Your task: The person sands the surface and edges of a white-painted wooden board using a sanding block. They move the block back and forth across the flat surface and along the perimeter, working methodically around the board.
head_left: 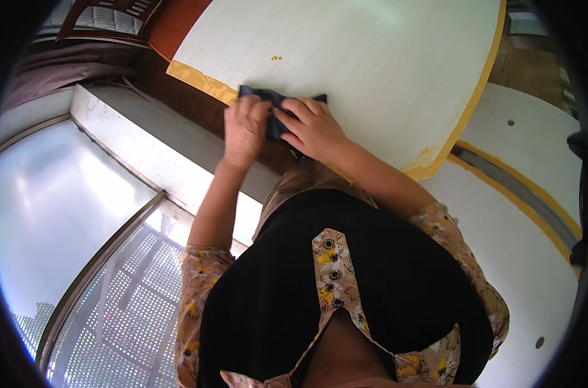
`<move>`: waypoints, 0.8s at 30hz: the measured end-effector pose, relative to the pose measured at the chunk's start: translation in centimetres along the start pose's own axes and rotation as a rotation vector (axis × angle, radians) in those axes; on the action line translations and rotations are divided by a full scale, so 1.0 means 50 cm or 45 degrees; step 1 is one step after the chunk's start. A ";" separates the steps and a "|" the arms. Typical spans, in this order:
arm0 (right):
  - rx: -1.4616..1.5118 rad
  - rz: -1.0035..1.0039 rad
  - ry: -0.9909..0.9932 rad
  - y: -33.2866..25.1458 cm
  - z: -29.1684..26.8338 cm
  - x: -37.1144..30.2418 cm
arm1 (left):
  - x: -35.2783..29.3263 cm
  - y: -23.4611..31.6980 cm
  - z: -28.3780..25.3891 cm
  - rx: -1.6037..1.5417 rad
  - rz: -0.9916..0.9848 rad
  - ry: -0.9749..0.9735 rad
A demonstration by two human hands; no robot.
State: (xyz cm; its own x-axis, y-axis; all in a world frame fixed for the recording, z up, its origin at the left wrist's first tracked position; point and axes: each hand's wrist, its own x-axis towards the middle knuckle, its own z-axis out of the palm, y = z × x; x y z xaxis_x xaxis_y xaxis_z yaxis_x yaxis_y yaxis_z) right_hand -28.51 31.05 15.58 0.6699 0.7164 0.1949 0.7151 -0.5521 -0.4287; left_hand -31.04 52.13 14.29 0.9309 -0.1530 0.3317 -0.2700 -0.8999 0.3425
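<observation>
A dark blue-black piece of cloth (278,116) lies bunched at the near edge of the white tabletop (346,71), partly hanging over it. My left hand (247,126) has its fingers curled on the cloth's left side, gripping it. From the right, my right hand (313,126) pinches the cloth with bent fingers close to the left hand's fingertips. Both hands partly cover the cloth, so its full shape is hidden. Beyond it on the tabletop lie several tiny yellow-brown pieces (276,58).
Yellow patterned edging (203,82) borders the table. To the right stand white curved panels (494,207) with a grey strip between yellow edges. A white sill (132,142) and a window with a perforated screen (126,304) are at left. A reddish-brown wooden chair (178,26) stands at the far left.
</observation>
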 end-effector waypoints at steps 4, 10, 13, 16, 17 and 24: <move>-0.023 0.094 0.012 0.041 -0.049 -0.088 | 0.018 0.100 0.034 -0.090 0.086 -0.036; -0.225 0.270 0.226 0.197 -0.083 -0.012 | 0.190 0.125 0.115 -0.003 0.141 0.060; -0.281 0.283 0.296 0.238 -0.073 0.059 | 0.244 0.107 0.137 0.069 0.007 0.067; -0.268 0.278 0.277 0.222 -0.059 0.065 | 0.226 0.094 0.124 -0.028 -0.049 0.044; -0.234 0.256 0.255 0.206 -0.063 0.044 | 0.206 0.102 0.111 -0.021 -0.041 0.019; -0.033 0.148 0.032 0.096 -0.112 -0.160 | 0.021 0.220 0.034 -0.002 0.052 -0.132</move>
State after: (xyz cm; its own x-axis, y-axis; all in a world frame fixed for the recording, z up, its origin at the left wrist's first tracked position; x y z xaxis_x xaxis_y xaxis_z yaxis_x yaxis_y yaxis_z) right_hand -29.31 20.27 16.88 0.7534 0.6360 0.1672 0.6368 -0.6420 -0.4271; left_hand -32.61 41.39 16.91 0.9397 -0.2308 0.2525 -0.3082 -0.8914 0.3323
